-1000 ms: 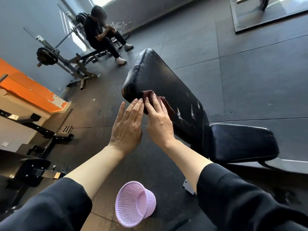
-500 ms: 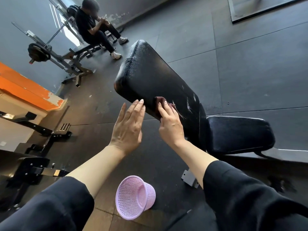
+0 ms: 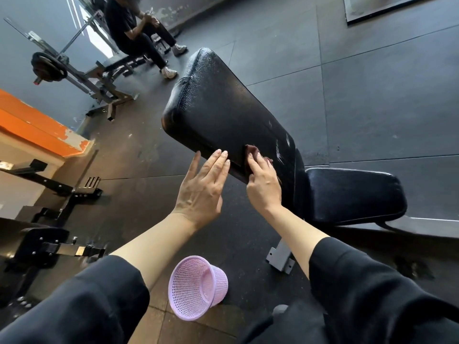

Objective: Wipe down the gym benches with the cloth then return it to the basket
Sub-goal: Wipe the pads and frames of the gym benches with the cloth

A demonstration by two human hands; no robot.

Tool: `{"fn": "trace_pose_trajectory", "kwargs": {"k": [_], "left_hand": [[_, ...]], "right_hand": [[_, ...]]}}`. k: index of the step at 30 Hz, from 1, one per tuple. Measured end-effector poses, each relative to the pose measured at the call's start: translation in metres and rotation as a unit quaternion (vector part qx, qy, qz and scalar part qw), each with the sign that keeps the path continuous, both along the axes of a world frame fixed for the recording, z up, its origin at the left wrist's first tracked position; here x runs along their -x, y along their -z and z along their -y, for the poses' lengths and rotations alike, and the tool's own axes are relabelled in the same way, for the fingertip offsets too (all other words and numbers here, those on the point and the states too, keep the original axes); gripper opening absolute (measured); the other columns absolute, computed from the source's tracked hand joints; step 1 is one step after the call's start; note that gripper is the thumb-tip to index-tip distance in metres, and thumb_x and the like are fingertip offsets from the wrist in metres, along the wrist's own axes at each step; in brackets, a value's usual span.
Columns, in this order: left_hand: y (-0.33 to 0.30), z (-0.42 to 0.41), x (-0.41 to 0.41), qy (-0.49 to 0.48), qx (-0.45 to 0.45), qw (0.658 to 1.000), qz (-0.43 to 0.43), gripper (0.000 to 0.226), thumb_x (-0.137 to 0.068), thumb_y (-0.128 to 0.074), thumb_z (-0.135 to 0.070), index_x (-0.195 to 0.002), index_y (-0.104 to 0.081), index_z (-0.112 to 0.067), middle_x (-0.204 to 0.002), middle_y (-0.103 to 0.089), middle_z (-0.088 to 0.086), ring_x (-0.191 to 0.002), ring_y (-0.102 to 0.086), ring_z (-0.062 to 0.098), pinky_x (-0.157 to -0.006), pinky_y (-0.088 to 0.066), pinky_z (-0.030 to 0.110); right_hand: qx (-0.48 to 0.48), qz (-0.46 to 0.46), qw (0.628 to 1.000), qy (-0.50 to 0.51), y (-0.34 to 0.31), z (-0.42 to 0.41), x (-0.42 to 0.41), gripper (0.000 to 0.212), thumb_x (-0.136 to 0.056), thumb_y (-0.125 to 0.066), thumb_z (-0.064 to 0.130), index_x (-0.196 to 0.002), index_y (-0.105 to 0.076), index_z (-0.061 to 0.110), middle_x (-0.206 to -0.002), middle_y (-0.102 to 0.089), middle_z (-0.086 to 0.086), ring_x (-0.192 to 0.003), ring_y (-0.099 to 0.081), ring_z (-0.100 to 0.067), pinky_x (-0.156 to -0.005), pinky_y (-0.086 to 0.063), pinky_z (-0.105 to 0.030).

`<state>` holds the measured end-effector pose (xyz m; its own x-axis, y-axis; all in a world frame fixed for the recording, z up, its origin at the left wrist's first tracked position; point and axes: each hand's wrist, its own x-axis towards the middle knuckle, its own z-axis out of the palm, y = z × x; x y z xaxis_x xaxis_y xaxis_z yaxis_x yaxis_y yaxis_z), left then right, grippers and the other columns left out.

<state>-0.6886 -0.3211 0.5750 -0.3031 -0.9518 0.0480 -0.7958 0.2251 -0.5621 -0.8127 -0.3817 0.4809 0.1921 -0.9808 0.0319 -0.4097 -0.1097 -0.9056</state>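
A black padded gym bench has an inclined backrest (image 3: 223,112) and a flat seat pad (image 3: 352,194). My right hand (image 3: 264,184) presses a dark maroon cloth (image 3: 252,150) against the near side edge of the backrest, close to the seat end; most of the cloth is hidden under my fingers. My left hand (image 3: 202,187) is flat with straight fingers, its fingertips touching the same edge just left of the cloth. A lilac plastic mesh basket (image 3: 196,286) lies tipped on the floor below my arms, nothing visible inside it.
A person in black (image 3: 134,31) sits on another bench at the back left, beside a barbell rack with a weight plate (image 3: 48,67). Black machine frames (image 3: 49,194) stand at the left. An orange ledge (image 3: 37,120) runs along the left wall. Dark rubber floor tiles (image 3: 372,95) stretch right.
My right hand has slid the cloth along the backrest's near edge from the head end towards the seat end. My left hand stayed beside the edge, fingers straight.
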Motion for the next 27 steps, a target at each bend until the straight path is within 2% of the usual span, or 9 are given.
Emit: {"fn": "trace_pose_trajectory", "kwargs": {"k": [5,8,11,16,21,22,27], "left_hand": [[0.012,0.002,0.003,0.004,-0.003,1.000,-0.007,0.081,-0.069,-0.073,-0.015,-0.142,-0.041,0.001,-0.150,-0.038,0.017,-0.142,-0.032,0.028,-0.117,-0.011,0.054],[0.019,0.002,0.003,-0.001,-0.007,1.000,-0.016,0.082,-0.067,-0.069,-0.014,-0.143,-0.040,-0.001,-0.152,-0.036,0.015,-0.143,-0.030,0.026,-0.117,-0.011,0.055],[0.022,0.004,0.005,-0.006,-0.005,1.000,-0.015,0.082,-0.068,-0.067,-0.014,-0.144,-0.038,-0.002,-0.153,-0.035,0.014,-0.144,-0.029,0.025,-0.118,-0.009,0.055],[0.026,0.008,0.005,-0.001,-0.007,1.000,-0.020,0.081,-0.070,-0.069,-0.014,-0.143,-0.039,0.000,-0.152,-0.037,0.015,-0.143,-0.031,0.027,-0.117,-0.009,0.055],[0.027,0.009,0.005,-0.002,-0.011,1.000,-0.017,0.084,-0.069,-0.068,-0.015,-0.145,-0.036,-0.002,-0.153,-0.035,0.014,-0.144,-0.029,0.025,-0.119,-0.006,0.054],[0.027,0.009,0.005,-0.002,-0.012,1.000,-0.015,0.085,-0.069,-0.067,-0.015,-0.146,-0.034,-0.003,-0.154,-0.034,0.013,-0.144,-0.029,0.025,-0.119,-0.006,0.054],[0.031,0.009,0.004,-0.009,-0.014,1.000,-0.014,0.087,-0.070,-0.069,-0.016,-0.147,-0.030,-0.003,-0.154,-0.033,0.013,-0.145,-0.027,0.026,-0.118,-0.006,0.055]], "right_hand": [[0.084,0.047,0.994,-0.050,-0.015,-0.003,-0.007,0.071,-0.086,-0.045,-0.008,-0.150,-0.034,0.021,-0.159,-0.025,0.002,-0.149,-0.010,-0.021,-0.116,-0.011,-0.026],[0.020,0.009,0.999,-0.028,0.014,0.004,0.006,0.072,-0.087,-0.040,-0.009,-0.151,-0.032,0.022,-0.160,-0.024,0.003,-0.149,-0.011,-0.024,-0.121,-0.011,-0.029],[-0.044,-0.017,0.999,-0.008,0.021,0.013,0.011,0.072,-0.087,-0.035,-0.008,-0.152,-0.029,0.022,-0.161,-0.020,0.004,-0.149,-0.010,-0.026,-0.119,-0.005,-0.028],[0.056,0.026,0.998,-0.032,-0.005,0.015,-0.009,0.072,-0.088,-0.042,-0.008,-0.152,-0.028,0.022,-0.161,-0.021,0.003,-0.149,-0.007,-0.024,-0.115,-0.006,-0.024],[-0.068,-0.018,0.997,0.014,0.029,0.033,0.007,0.076,-0.086,-0.036,-0.007,-0.154,-0.024,0.025,-0.161,-0.019,0.006,-0.148,-0.013,-0.026,-0.121,-0.008,-0.033],[-0.069,-0.018,0.997,0.017,0.024,0.034,0.005,0.074,-0.087,-0.035,-0.006,-0.154,-0.025,0.024,-0.161,-0.020,0.004,-0.148,-0.013,-0.027,-0.121,-0.008,-0.033],[0.049,0.024,0.998,-0.033,0.002,0.032,-0.009,0.072,-0.088,-0.038,-0.009,-0.152,-0.028,0.021,-0.160,-0.021,0.000,-0.148,-0.009,-0.026,-0.119,-0.004,-0.028]]}}
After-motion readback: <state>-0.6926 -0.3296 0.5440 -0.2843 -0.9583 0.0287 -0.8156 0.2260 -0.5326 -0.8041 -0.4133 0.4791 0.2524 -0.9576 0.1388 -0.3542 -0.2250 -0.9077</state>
